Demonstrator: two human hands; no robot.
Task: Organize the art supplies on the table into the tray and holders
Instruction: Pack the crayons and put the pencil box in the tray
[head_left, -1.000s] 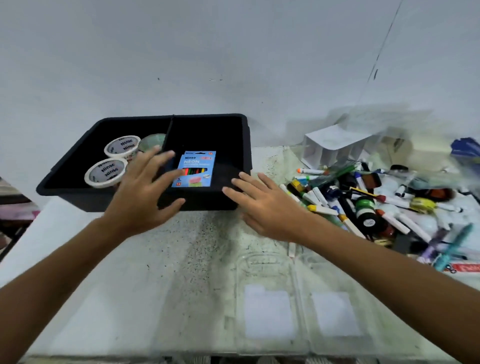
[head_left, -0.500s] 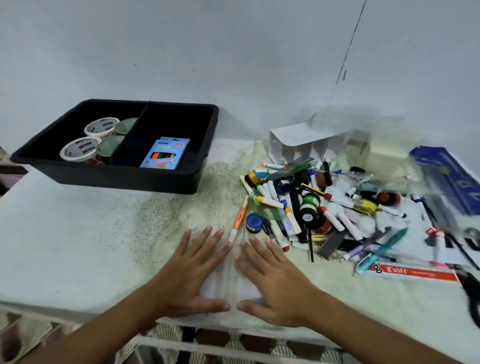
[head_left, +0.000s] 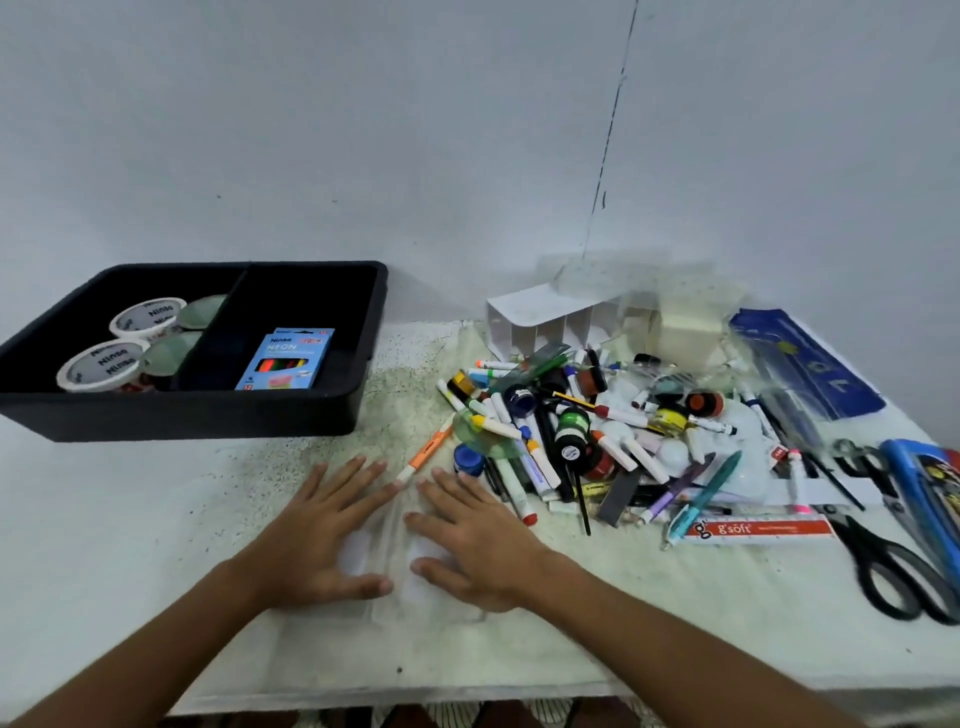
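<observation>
My left hand (head_left: 322, 535) and my right hand (head_left: 475, 540) lie flat, fingers spread, side by side on a clear plastic case (head_left: 397, 571) near the table's front edge. A black two-part tray (head_left: 197, 415) stands at the back left; it holds white tape rolls (head_left: 101, 366) on the left and a blue neon pencil box (head_left: 285, 358) on the right. A heap of markers, paint pots and pens (head_left: 576, 441) lies just right of my hands. A white divided holder (head_left: 540, 325) stands behind the heap.
Black scissors (head_left: 883, 561), a blue pouch (head_left: 930, 499) and an orange g'soft ruler (head_left: 758, 530) lie at the right. A dark blue flat packet (head_left: 810, 364) sits at the back right. An orange marker (head_left: 426, 452) lies just beyond my fingertips. The wall is close behind.
Both hands have come back from the tray to the clear case at the front edge and now press flat on it. The view has swung right, showing more of the heap.
</observation>
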